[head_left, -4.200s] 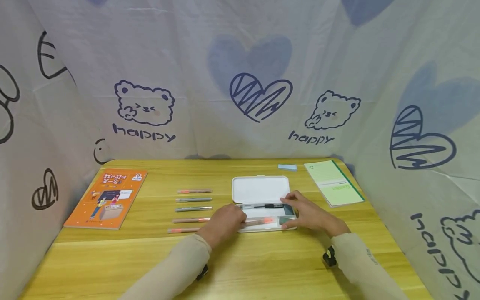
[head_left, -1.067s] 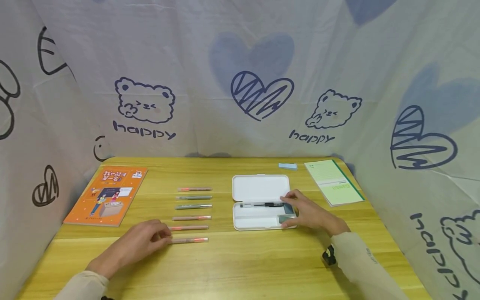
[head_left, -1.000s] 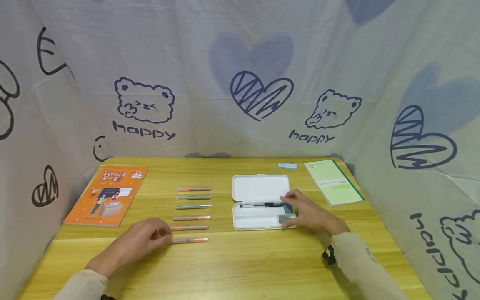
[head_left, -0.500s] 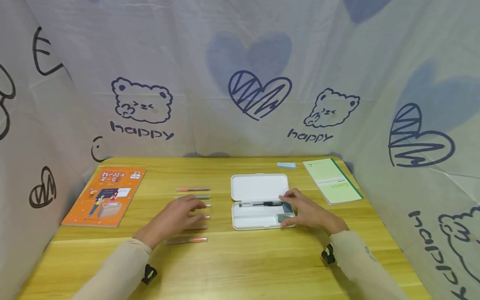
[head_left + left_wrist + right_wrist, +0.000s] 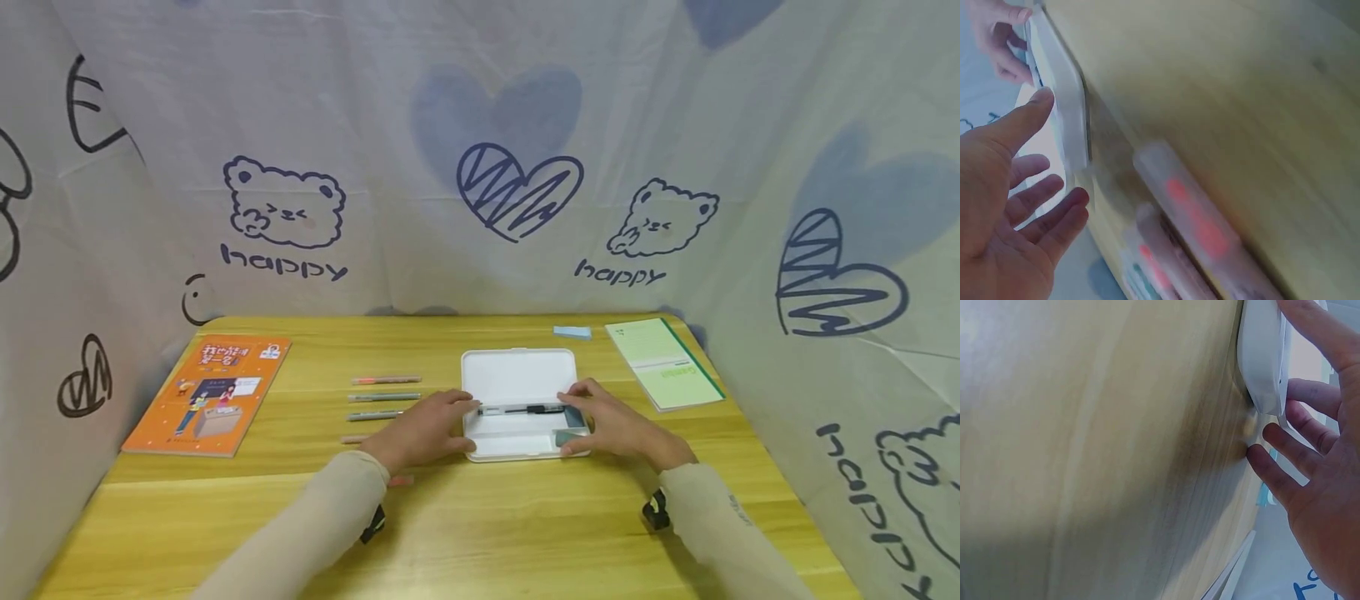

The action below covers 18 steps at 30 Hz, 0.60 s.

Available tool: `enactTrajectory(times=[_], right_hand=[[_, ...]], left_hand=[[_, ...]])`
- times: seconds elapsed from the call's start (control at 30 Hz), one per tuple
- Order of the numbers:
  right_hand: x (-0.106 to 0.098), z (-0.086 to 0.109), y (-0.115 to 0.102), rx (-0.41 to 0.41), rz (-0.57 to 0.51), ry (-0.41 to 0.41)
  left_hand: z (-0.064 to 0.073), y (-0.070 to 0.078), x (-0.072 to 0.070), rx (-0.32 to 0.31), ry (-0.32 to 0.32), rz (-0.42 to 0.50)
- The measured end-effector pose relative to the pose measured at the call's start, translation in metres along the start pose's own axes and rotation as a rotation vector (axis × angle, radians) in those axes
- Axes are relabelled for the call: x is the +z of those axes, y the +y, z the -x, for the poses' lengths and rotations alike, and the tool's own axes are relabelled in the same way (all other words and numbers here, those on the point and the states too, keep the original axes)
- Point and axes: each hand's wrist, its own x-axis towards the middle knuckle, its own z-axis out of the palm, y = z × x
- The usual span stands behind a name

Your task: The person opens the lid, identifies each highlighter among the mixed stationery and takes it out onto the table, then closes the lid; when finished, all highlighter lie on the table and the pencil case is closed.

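Note:
A white pencil case lies with its lid raised on the wooden table. A clear pen with a black grip lies in its back compartment, and dark green blocks sit at the right end. My right hand holds that end, thumb at the front and fingers behind. At the left end, my left hand has its thumb and fingers spread around the case's corners, with nothing in its grasp. In the left wrist view the fingers are apart. Several capped pens lie in a column left of the case, partly hidden by the left arm.
An orange book lies at the table's left. At the back right are a green notepad and a small light blue strip. Printed cloth walls in the table's back and sides.
The left hand set a pinkish pen down at the front of the column, let it go, and moved right over the pens to the case's left end. The right hand has stayed in place.

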Motion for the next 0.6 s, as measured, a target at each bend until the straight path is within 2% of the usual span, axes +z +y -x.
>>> enactTrajectory(times=[0.13, 0.33, 0.6], right_hand=[[-0.0001, 0.0009, -0.0010, 0.004, 0.000, 0.000], [0.0002, 0.0001, -0.0005, 0.016, -0.008, 0.002], [-0.0020, -0.0034, 0.0014, 0.031, -0.079, 0.133]], left_hand=[[-0.0044, 0.0080, 0.0024, -0.041, -0.036, -0.010], [-0.0057, 0.0101, 0.0027, -0.065, -0.064, -0.006], [-0.0049, 0.0121, 0.0054, -0.048, -0.053, -0.055]])
